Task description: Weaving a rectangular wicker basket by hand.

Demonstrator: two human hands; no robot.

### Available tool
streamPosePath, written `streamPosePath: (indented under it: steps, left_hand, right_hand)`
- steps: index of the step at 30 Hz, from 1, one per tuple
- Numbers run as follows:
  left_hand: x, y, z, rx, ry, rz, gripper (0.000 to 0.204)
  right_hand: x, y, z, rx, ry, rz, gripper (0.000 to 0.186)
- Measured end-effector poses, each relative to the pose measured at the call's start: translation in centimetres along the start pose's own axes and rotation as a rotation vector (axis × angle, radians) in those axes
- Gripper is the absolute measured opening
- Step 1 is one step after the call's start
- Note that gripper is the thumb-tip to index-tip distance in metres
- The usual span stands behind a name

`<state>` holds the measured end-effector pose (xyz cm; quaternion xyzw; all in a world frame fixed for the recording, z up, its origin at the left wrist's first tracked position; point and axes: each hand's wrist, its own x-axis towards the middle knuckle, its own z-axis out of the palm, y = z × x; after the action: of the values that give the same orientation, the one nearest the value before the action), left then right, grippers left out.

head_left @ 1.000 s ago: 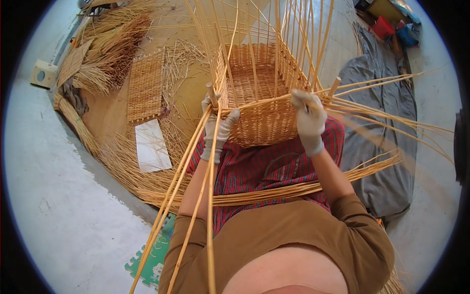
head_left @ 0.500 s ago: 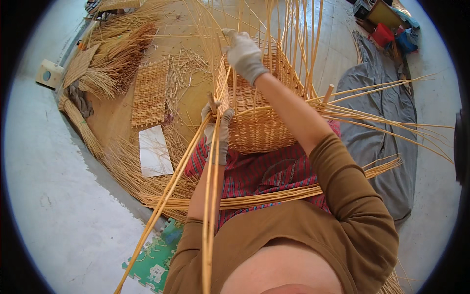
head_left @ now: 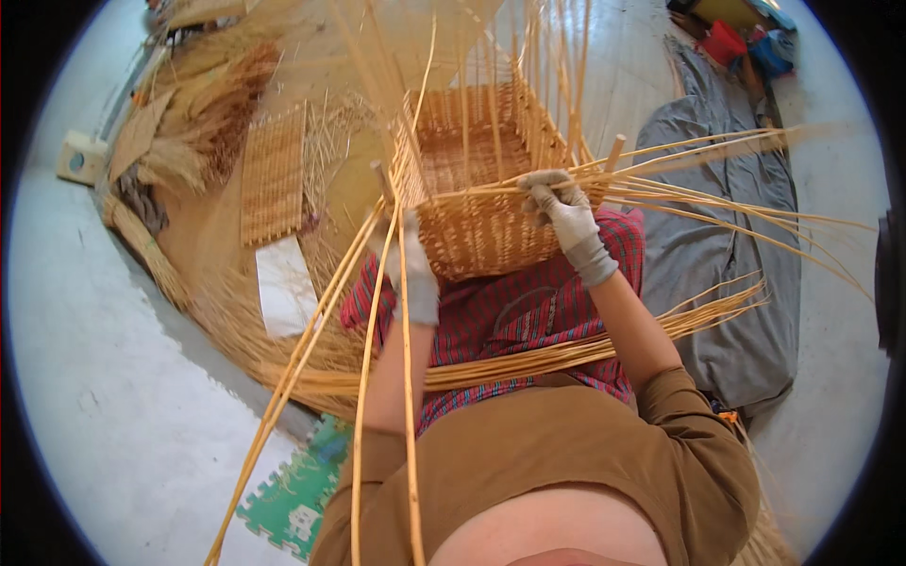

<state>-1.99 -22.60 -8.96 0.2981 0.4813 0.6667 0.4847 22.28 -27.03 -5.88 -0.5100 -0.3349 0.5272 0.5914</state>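
Note:
A rectangular wicker basket rests on my lap, its inside facing up, with tall stakes rising from its far and side walls. My right hand, in a pale work glove, is closed with its fingertips pinching thin wicker rods along the near rim, by the right corner. My left hand, gloved too, is at the near left corner beside a short wooden peg. Motion smears its fingers, and a long loose rod passes over it toward me.
Bundled rods lie across my lap. Left are a woven panel, a white sheet, reddish straw bundles and a green foam mat. A grey cloth covers the right floor; rods from the basket's right corner stick out over it.
My right hand has come back from above the basket's far left part to the near rim on the right. The loose rods over my left forearm have spread apart.

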Motion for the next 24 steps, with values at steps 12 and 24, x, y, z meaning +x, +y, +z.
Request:
streamPosePath:
  steps: [12, 24]
  left_hand:
    - [3.6, 1.5, 6.8, 0.904, -0.616, -0.147, 0.035]
    - [1.4, 1.1, 7.2, 0.440, -0.452, -0.296, 0.026]
  right_hand:
    - [0.5, -0.3, -2.0, -0.221, 0.216, -0.293, 0.015]
    - [9.6, -10.1, 9.8, -1.001, 0.058, -0.740, 0.071]
